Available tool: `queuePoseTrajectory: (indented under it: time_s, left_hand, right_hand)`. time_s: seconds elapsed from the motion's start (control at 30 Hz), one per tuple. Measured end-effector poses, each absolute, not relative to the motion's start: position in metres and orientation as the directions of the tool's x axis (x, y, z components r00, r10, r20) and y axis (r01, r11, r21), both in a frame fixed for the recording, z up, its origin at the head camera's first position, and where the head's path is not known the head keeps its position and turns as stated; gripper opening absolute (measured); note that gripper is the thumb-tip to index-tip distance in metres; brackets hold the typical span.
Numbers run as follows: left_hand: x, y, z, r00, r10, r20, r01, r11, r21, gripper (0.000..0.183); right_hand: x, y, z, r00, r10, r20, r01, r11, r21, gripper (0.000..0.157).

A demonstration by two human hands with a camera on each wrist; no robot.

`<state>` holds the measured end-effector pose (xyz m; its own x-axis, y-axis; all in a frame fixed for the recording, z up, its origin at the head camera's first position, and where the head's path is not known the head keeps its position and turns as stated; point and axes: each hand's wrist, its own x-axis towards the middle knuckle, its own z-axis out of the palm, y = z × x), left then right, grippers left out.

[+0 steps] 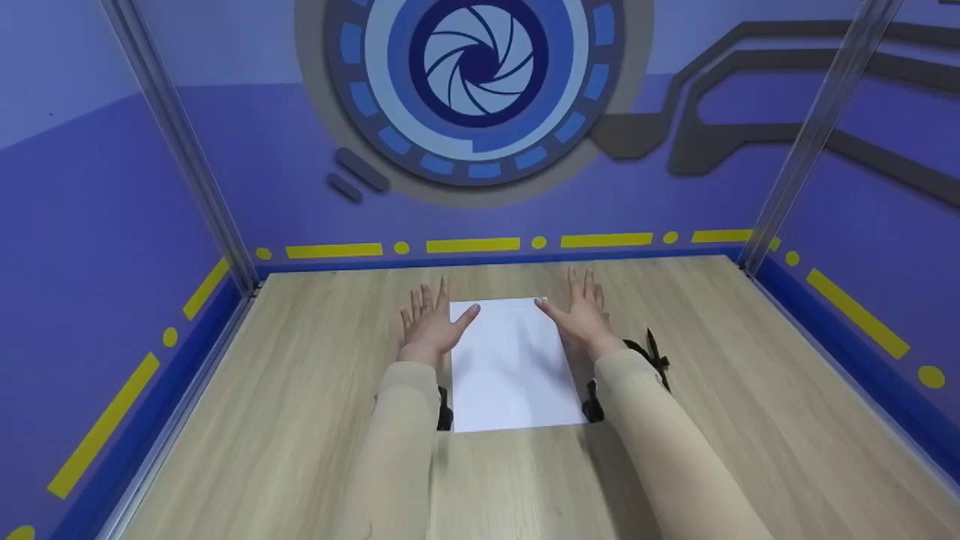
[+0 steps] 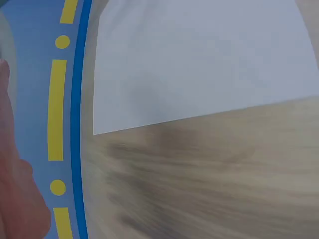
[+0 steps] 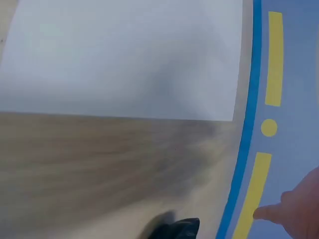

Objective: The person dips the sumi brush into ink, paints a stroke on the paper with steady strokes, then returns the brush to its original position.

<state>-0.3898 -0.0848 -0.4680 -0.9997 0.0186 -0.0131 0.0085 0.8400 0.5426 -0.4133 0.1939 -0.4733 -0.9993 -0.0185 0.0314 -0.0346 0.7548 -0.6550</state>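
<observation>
A plain white sheet of paper (image 1: 514,367) lies flat on the wooden table, with shadows falling across it. My left hand (image 1: 435,328) hovers by its left edge, fingers spread and thumb pointing in over the sheet. On the opposite side, my right hand (image 1: 587,319) is held much the same way, its thumb tip near the far right corner. Both palms are bare and grip nothing. In the left wrist view, part of the left hand (image 2: 22,199) shows beside the paper (image 2: 199,59). The right wrist view catches part of the right hand (image 3: 299,209) at its lower right.
Purple-blue printed panels (image 1: 247,165) with yellow dashes enclose the wooden table (image 1: 300,420) at the back and sides. Metal posts (image 1: 180,150) stand at the far corners. Black wrist-worn pieces (image 1: 592,405) hang at both cuffs; a thin black pointed piece (image 1: 652,345) shows by the right wrist.
</observation>
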Motion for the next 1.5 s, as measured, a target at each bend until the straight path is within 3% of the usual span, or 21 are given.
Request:
queuePoseTrajectory:
  time_s: [0.47,0.77,1.17,1.5]
  left_hand:
    - [-0.379,-0.08,-0.481,-0.998,0.047,0.034,0.056,0.579,0.813,0.09]
    - [-0.356,-0.081,-0.489,-0.995,0.081,0.055,0.087,0.487,0.869,0.09]
    - [-0.328,-0.072,-0.507,-0.992,0.124,0.037,0.096,0.512,0.854,0.064]
    - [-0.318,-0.069,-0.519,-0.973,0.229,0.004,0.135,0.561,0.817,0.066]
  right_hand:
    - [-0.398,0.196,-0.474,-0.996,-0.021,0.089,-0.089,0.434,-0.897,0.09]
    - [-0.379,0.204,-0.47,-0.992,-0.03,0.126,-0.129,0.182,-0.975,0.074]
    - [-0.337,0.235,-0.457,-0.988,-0.048,0.144,-0.15,0.162,-0.975,0.067]
    - [-0.309,0.271,-0.453,-0.986,-0.036,0.163,-0.166,0.157,-0.974,0.061]
